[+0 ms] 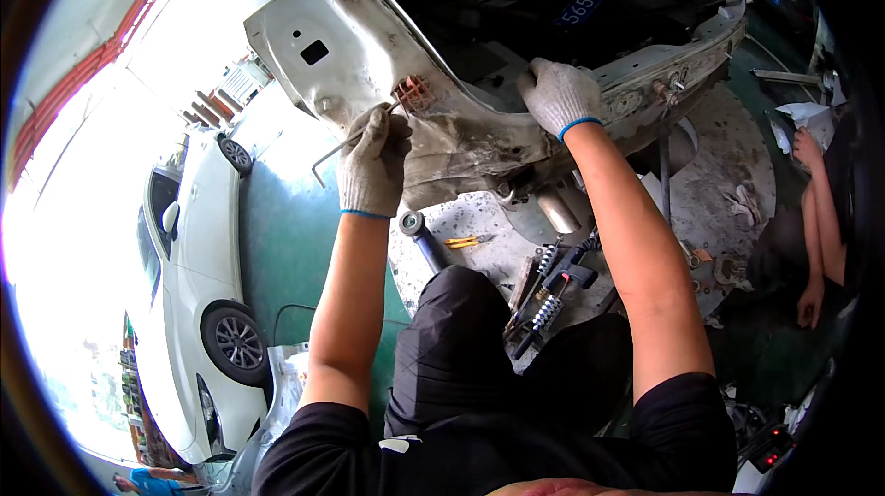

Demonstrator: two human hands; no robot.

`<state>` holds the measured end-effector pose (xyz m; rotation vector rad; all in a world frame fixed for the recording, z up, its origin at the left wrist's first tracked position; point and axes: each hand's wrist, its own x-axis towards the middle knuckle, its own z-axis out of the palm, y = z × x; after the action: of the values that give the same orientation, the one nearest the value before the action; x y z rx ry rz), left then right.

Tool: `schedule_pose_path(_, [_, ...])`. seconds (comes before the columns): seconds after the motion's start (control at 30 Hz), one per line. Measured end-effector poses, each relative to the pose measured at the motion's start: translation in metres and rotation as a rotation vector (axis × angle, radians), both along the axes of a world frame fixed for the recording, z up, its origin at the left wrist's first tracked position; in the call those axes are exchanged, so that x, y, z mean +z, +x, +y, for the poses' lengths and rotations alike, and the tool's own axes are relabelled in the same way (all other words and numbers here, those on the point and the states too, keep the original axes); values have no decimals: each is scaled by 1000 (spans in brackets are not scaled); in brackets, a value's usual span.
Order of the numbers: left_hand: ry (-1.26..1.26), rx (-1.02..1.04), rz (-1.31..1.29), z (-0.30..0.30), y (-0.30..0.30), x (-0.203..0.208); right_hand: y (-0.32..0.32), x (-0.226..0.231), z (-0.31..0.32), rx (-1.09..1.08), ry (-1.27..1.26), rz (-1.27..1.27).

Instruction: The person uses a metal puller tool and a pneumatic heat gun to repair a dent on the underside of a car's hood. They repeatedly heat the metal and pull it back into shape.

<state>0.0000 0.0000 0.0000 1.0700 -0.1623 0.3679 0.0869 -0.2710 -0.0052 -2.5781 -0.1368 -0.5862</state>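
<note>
My left hand [373,164], in a pale knit glove with a blue cuff, is closed on a thin bent metal rod [334,150]. The rod's hooked end sticks out to the left. Just beyond the fingers, an orange-brown slatted piece [415,93] sits against the stripped rear corner of a white car body [369,58]. My right hand [564,95], gloved the same way, curls over the rear edge of the open trunk [636,72]. Its fingertips are hidden behind that edge.
Below the body lie yellow-handled pliers [468,242], a dark cylindrical tool [424,242] and spring-like tools [548,298]. An exhaust pipe [557,210] juts out underneath. A white car [198,284] stands at left. Another person's arms [816,210] show at right.
</note>
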Motion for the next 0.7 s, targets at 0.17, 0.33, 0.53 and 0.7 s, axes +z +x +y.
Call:
schedule_pose_path(0.17, [38,-4,-83,-8,10,-7,3,4,-2,7,-44,-24])
schedule_pose_path(0.33, [-151,-62,53,-19,11,-13,3,0,-5,14,-26,-48])
schedule_pose_path(0.53, [-263,10,36,-6,-5,-16,-1,3,-4,7,-11,34])
schedule_pose_path(0.7, [-34,80,105,-13,2,0,1,0,-2,12,-17,28])
